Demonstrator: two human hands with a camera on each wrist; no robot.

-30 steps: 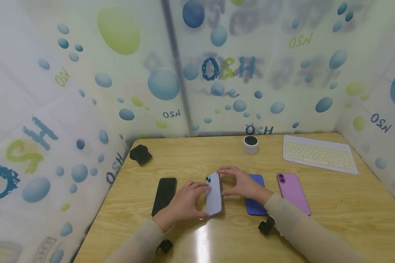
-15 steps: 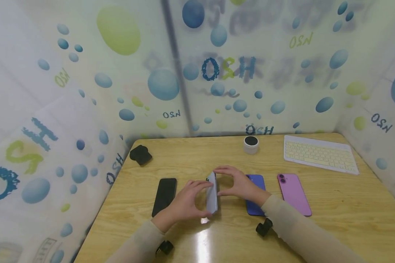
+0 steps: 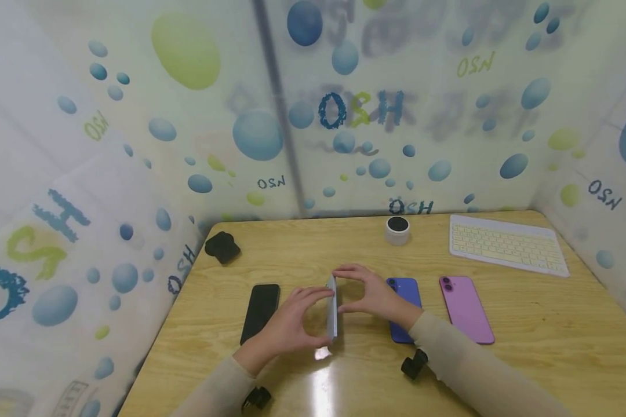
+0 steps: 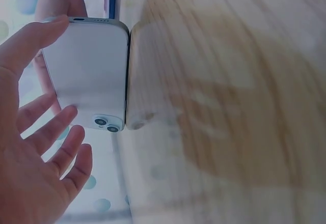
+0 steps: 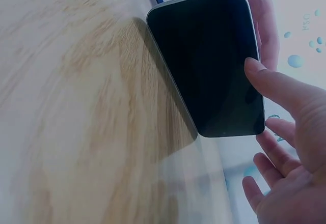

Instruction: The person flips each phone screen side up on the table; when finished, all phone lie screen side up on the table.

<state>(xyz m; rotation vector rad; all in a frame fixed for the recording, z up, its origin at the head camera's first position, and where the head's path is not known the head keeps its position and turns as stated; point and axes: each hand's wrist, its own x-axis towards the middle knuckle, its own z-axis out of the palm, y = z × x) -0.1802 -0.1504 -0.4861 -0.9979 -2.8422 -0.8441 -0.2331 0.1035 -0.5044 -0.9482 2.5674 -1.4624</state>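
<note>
A smartphone with a pale back (image 4: 89, 66) and dark screen (image 5: 209, 66) stands on its long edge on the table, almost edge-on in the head view. My left hand (image 3: 291, 324) holds it from the left, thumb at the near end and fingertips against the back by the two camera lenses. From the other side my right hand (image 3: 369, 294) grips it, the thumb on the screen side and a finger at the far end. A black phone (image 3: 261, 313) lies left of my left hand. Partly under my right wrist is a blue phone (image 3: 408, 289).
A pink phone (image 3: 466, 310) lies right of the blue one. At the back are a white keyboard (image 3: 507, 246), a small white cylinder with a dark top (image 3: 397, 230) and a black object (image 3: 222, 248). Printed curtains (image 3: 344, 162) enclose the wooden table (image 3: 302, 249).
The pale phone has turned from showing its back to standing nearly upright on its long edge. My right hand has shifted left with it, uncovering more of the blue phone.
</note>
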